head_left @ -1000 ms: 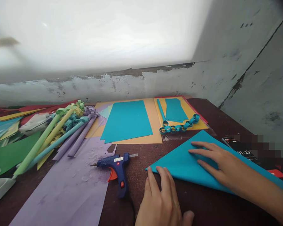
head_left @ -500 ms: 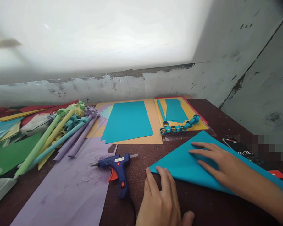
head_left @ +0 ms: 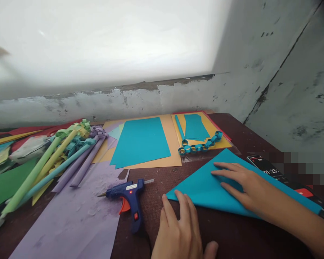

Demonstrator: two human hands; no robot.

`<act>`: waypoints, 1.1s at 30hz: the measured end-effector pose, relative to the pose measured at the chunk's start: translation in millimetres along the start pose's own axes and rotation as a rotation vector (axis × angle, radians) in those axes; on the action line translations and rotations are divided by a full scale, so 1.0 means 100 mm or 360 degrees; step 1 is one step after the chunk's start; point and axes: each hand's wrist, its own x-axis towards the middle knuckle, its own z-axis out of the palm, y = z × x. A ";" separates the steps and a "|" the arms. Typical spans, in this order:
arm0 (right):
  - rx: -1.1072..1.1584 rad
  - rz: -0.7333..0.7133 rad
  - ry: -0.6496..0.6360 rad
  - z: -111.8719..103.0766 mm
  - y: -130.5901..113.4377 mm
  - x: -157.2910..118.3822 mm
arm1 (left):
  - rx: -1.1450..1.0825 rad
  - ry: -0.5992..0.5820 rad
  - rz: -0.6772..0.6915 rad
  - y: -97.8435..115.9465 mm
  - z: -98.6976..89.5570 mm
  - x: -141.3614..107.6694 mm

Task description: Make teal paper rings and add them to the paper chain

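Note:
A blue paper (head_left: 202,187), folded into a triangle, lies on the dark red table (head_left: 151,212) at the right. My right hand (head_left: 240,183) rests on it with fingers spread, its forearm crossing the sheet. At the paper's left corner, the fingertips of my left hand (head_left: 180,226) touch the edge, fingers apart and thumb out to the side. Left of that hand lies a blue glue gun (head_left: 133,199) with an orange trigger and a lit red light, its nozzle pointing left over a purple sheet (head_left: 70,216).
Flat blue sheets (head_left: 142,140) lie on orange paper behind. Beside them are a blue paper chain (head_left: 201,145), a rolled tube (head_left: 180,127) and blue strips (head_left: 196,126). Rolled paper sticks (head_left: 50,158) lie at the left. A phone (head_left: 270,169) is partly behind the triangle.
The whole view has shifted slightly, so the objects appear a little further left. Both hands hold nearly the same places on the blue paper.

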 end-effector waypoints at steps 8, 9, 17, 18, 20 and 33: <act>0.0020 0.0004 0.0024 -0.02 -0.03 -0.01 | 0.0056 0.0027 0.0002 -0.01 0.04 -0.01; 0.0024 0.0003 0.0024 -0.02 -0.03 -0.01 | 0.0052 0.0028 0.0002 -0.01 0.04 -0.01; 0.0033 0.0004 0.0033 -0.02 -0.03 -0.02 | 0.0058 0.0033 -0.0001 -0.01 0.07 -0.01; 0.0027 0.0008 0.0019 -0.02 -0.04 -0.02 | 0.0055 0.0035 -0.0004 -0.01 0.07 -0.02; 0.0020 0.0014 0.0001 -0.03 -0.04 -0.01 | 0.0054 0.0038 -0.0003 0.00 0.08 -0.02; 0.0037 0.0004 0.0015 -0.02 -0.03 -0.01 | 0.0060 0.0077 -0.0024 0.02 0.10 -0.03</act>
